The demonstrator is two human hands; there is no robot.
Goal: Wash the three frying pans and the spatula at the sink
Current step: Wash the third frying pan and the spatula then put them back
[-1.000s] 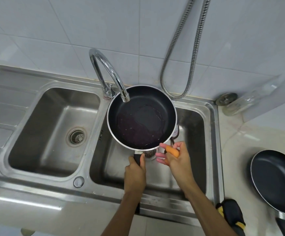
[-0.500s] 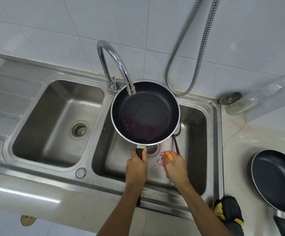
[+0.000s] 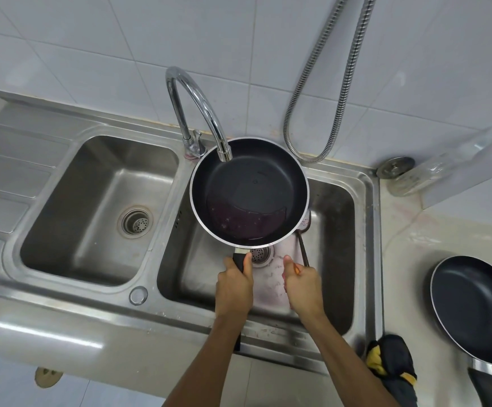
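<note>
White tiled wall (image 3: 92, 39), beige countertop (image 3: 409, 268), tiled floor (image 3: 1, 392)

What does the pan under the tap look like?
The pan is round, dark and non-stick-looking inside, with a shiny silver rim and a black handle. The left hand grips that handle, holding the pan in the air over the right basin. Purplish water pools in its near side, so it seems tipped toward the person. The tap ends just above its far edge.

Centre frame, the frying pan (image 3: 250, 186) is black, silver-rimmed, holding purplish liquid. Just below it shows an orange item (image 3: 297, 270). Sink (image 3: 48, 292) steel grey, tiles (image 3: 121, 39) whitish. Lower right: a black-and-yellow cloth (image 3: 393, 355).
</note>
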